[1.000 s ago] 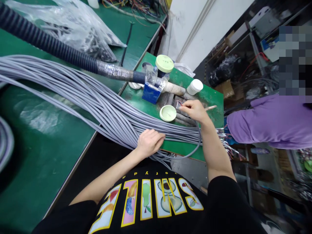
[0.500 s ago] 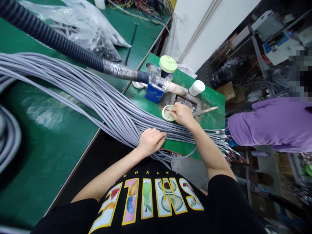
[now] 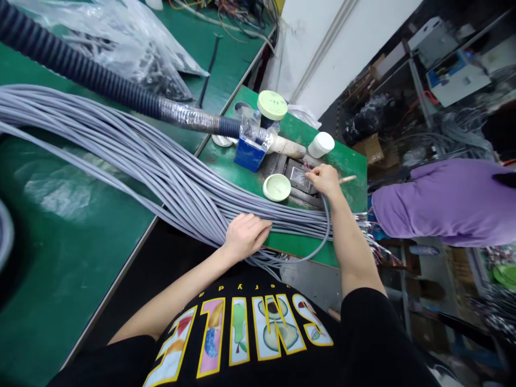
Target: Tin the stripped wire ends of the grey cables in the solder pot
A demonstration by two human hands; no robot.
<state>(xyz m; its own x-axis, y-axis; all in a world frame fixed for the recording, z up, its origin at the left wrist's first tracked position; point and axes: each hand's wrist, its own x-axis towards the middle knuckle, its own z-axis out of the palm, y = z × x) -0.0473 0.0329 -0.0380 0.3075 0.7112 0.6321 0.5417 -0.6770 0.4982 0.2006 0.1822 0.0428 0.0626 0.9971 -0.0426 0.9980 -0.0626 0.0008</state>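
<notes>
My right hand (image 3: 325, 180) is closed in a pinch on the end of a grey cable (image 3: 328, 220). Thin coloured wires (image 3: 308, 169) stick out past its fingertips, over a square pot of shiny molten-looking metal (image 3: 299, 177). From that hand the cable loops down to the bench's front edge. My left hand (image 3: 246, 236) is curled over the near side of a thick bundle of grey cables (image 3: 177, 183); its fingertips are partly hidden. Between the hands, a shallow pale-green dish (image 3: 277, 189) stands beside the pot.
A ribbed black hose (image 3: 121, 86) crosses above the bundle, its nozzle by a blue box (image 3: 249, 155). Behind stand a green-lidded jar (image 3: 272, 105) and a white tub (image 3: 321, 144). A wooden handle (image 3: 347, 179) lies right of the pot. A person in purple (image 3: 439, 201) is at the right.
My right hand has moved from the pale-green dish to the right, over the metal pot, carrying the wire ends. The cable behind it now arches higher. My left hand stays on the bundle.
</notes>
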